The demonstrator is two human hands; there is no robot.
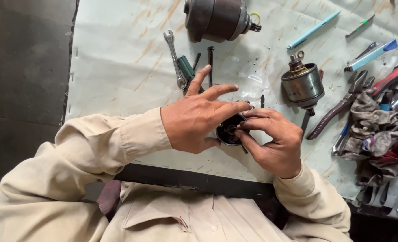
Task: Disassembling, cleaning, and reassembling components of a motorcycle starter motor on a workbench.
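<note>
My left hand [196,116] wraps around a small dark round metal part [228,131], holding it above the near edge of the bench. My right hand [270,139] meets it from the right, with thumb and fingertips pinched on a small piece at the part's open face. Most of the part is hidden by my fingers. Both sleeves are beige.
The bench top [118,67] is pale and stained. A large dark motor housing [217,18] lies at the back, a cylindrical metal armature unit [303,85] at right. A spanner [174,58], green-handled screwdriver [186,68], long bolts [210,62], pliers [338,110], a rag [378,130] and pens [313,30] lie around.
</note>
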